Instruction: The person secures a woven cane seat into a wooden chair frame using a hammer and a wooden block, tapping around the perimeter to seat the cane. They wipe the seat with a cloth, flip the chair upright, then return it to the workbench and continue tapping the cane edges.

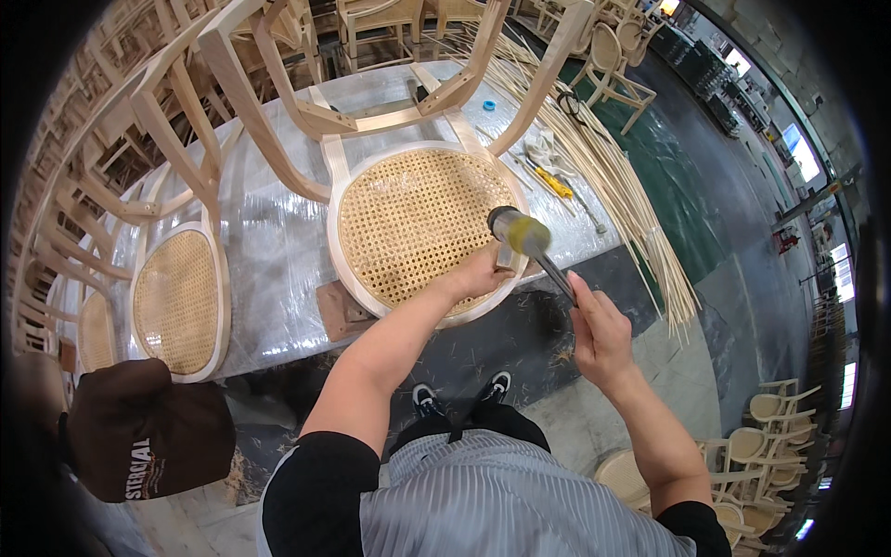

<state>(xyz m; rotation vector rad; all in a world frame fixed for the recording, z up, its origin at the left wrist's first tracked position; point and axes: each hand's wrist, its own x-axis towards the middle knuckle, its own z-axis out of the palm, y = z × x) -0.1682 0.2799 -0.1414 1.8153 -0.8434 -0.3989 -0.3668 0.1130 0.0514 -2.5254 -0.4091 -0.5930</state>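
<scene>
An unfinished wooden chair lies with its round cane back panel facing up and its legs rising at the far side. My right hand is wrapped round the handle of a mallet with a yellow and black head. That head hangs above the right edge of the panel, close to my left hand. My left hand is closed at the panel's near right rim, its fingers on a small pale block. The mallet partly hides the block, and its exact kind is unclear.
Plastic film covers the table. A brown wooden block sits by the chair's near left rim. On the right lie a yellow-handled tool and long cane strips. A person in brown is at the left, near another chair.
</scene>
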